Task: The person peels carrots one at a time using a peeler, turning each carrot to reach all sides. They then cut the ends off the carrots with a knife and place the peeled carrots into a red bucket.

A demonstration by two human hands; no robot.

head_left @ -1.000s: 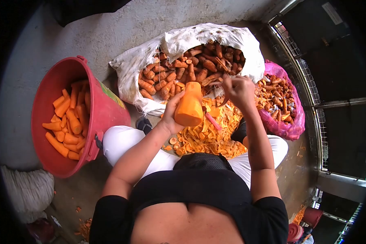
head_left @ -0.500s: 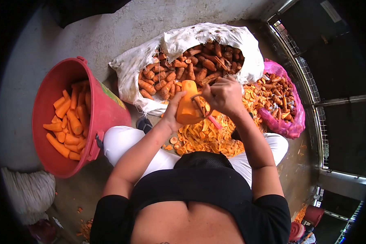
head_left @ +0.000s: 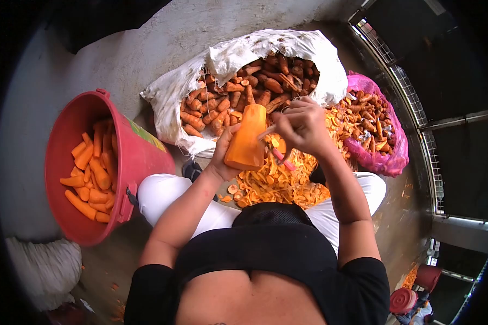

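My left hand point(head_left: 225, 155) is wrapped round a thick, peeled orange carrot point(head_left: 248, 136), its narrow end pointing away from me. A peeler point(head_left: 268, 131), partly blurred, is in the closed fingers of my right hand point(head_left: 303, 127), close beside the carrot's right side. Beneath both hands a heap of orange peelings point(head_left: 282, 187) lies between my legs. Something pink point(head_left: 289, 164) shows on the heap just under the peeler; I cannot make out all of it.
At left a red bucket point(head_left: 146, 154) holds peeled carrots point(head_left: 98, 173). Ahead, a torn white sack point(head_left: 228, 57) is full of unpeeled carrots point(head_left: 276, 84). A pink bag point(head_left: 393, 160) with carrot scraps stands at right. A white sack point(head_left: 43, 268) lies at lower left.
My right hand has moved slightly right, and the peeler has turned away from the carrot's side. The carrot remains in my left hand, a little more tilted. The view has shifted slightly.
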